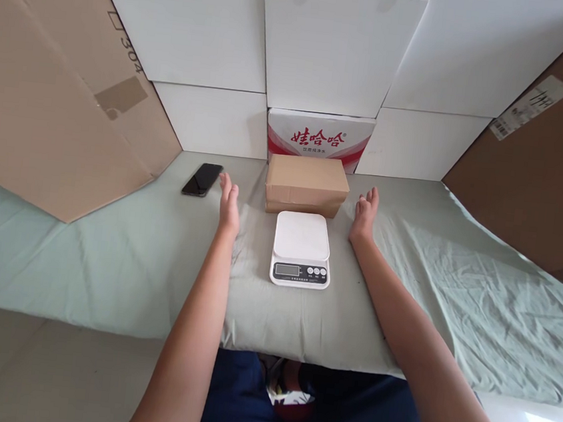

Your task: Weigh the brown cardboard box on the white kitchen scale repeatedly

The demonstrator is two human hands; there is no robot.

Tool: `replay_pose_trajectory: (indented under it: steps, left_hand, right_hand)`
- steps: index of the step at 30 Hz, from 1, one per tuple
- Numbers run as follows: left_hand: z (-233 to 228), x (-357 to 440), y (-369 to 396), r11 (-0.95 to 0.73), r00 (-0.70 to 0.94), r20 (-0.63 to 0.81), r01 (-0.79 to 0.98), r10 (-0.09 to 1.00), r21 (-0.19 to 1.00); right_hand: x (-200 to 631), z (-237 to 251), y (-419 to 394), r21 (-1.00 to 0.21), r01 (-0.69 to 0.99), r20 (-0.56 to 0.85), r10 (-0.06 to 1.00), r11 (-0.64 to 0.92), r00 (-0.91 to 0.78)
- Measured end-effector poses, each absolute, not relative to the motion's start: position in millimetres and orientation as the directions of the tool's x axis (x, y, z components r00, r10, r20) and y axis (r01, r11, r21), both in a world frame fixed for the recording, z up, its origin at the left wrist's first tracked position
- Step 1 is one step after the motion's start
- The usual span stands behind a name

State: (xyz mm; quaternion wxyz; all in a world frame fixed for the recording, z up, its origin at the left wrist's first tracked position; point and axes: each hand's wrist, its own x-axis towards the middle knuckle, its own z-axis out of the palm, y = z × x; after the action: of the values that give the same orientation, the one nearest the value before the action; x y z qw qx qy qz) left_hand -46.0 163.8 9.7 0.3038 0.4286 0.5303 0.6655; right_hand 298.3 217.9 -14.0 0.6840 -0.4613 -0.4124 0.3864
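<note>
A white kitchen scale (303,237) with a dark display panel lies in the middle of the cloth-covered table, its platform bare. Just behind it sits a closed brown cardboard box (308,177). My left hand (230,205) is to the left of the scale and box, held edge-on with fingers stretched out and nothing in it. A black phone (203,180) lies just left of that hand. On the other side, my right hand (365,216) stands right of the box, its fingers extended and holding nothing. Neither hand touches the scale or the box.
A pale green cloth (120,254) covers the table. White boxes (341,49) are stacked along the back, with a red-and-white printed carton (320,134) low in the centre. Large brown cardboard panels stand at left (61,100) and right (543,158).
</note>
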Motion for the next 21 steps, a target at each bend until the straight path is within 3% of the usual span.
replay_pose_trajectory:
  steps: [4,21]
  left_hand:
    - [5,-44,166,-0.242,-0.359,0.268,0.114,0.894,0.963]
    - [-10,-36,174,-0.177,-0.294,0.169,-0.001,0.941,0.984]
  right_hand:
    - [301,-18,221,-0.952,-0.145,0.207,0.914,0.271,0.348]
    - [302,-16,220,-0.957,-0.144,0.201,0.936,0.250,0.290]
